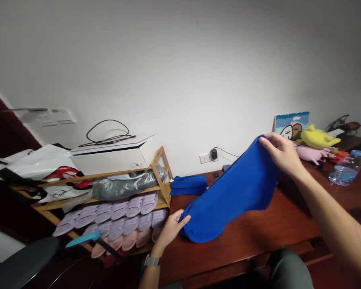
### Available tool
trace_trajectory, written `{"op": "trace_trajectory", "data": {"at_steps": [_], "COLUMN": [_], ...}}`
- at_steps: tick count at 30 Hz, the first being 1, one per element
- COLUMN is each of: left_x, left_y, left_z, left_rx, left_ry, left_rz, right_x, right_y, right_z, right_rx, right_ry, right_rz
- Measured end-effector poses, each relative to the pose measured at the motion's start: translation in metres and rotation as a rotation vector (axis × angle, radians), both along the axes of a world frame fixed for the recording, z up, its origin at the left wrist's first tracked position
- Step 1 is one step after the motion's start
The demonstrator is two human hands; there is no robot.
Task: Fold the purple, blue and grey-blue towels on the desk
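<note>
A blue cloth (228,192) hangs stretched at a slant above the brown desk (192,261), its upper right end higher than its lower left end. My left hand (173,229), with a watch on the wrist, pinches the lower left end between thumb and fingers. At the upper right corner, my right hand (281,154) grips the cloth's edge, thumb in front and fingers behind. Folded blue fabric (189,185) lies on the desk by the wall, apart from both hands. The cloth covers part of the desk behind it.
On the left, a wooden rack (165,192) holds slippers (134,205), a white box (111,156) and bags. A water bottle (346,168), a yellow plush toy (317,137) and a dog picture (291,125) stand on the right. A black charger (214,153) is plugged into the wall.
</note>
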State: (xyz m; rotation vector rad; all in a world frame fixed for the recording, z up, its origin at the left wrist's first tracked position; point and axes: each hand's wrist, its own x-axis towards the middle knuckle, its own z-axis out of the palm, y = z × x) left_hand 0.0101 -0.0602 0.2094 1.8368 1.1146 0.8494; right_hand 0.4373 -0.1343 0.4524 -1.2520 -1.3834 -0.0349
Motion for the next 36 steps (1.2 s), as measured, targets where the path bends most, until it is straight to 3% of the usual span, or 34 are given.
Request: {"op": "trace_trajectory", "data": {"at_steps": [5, 10, 13, 16, 21, 25, 27, 29, 31, 33, 36], "left_x": [-0.022, -0.033, -0.038, -0.044, -0.047, -0.048, -0.055, -0.066, -0.079, -0.088, -0.088], "left_y": [0.012, 0.014, 0.016, 0.027, 0.060, 0.077, 0.075, 0.066, 0.053, 0.036, 0.006], "left_z": [0.023, 0.030, 0.033, 0.040, 0.076, 0.112, 0.116, 0.103, 0.072, 0.026, -0.053], "left_rx": [0.098, 0.189, 0.197, 0.142, 0.103, 0.355, 0.496, 0.597, 0.684, 0.764, 0.813], "left_ry": [-0.006, 0.008, 0.089, 0.178, 0.296, 0.230, 0.189, 0.206, 0.298, 0.447, 0.647], "left_rz": [0.163, 0.296, 0.247, 0.125, -0.026, 0.170, 0.303, 0.373, 0.360, 0.276, 0.188], "right_x": [0.022, 0.041, 0.061, 0.087, 0.125, 0.133, 0.132, 0.130, 0.129, 0.127, 0.123], "right_y": [-0.010, -0.025, -0.024, -0.006, 0.044, 0.064, 0.059, 0.046, 0.028, 0.010, -0.013], "right_z": [-0.002, -0.004, -0.018, -0.046, -0.090, -0.097, -0.098, -0.108, -0.131, -0.169, -0.246], "right_rx": [0.047, -0.019, -0.076, -0.136, -0.216, -0.175, -0.141, -0.152, -0.203, -0.259, -0.350], "right_ry": [0.063, 0.065, 0.012, -0.027, 0.028, 0.120, 0.199, 0.320, 0.449, 0.548, 0.588], "right_rz": [-0.040, -0.098, -0.118, -0.135, -0.203, -0.171, -0.129, -0.067, 0.003, 0.056, 0.058]}}
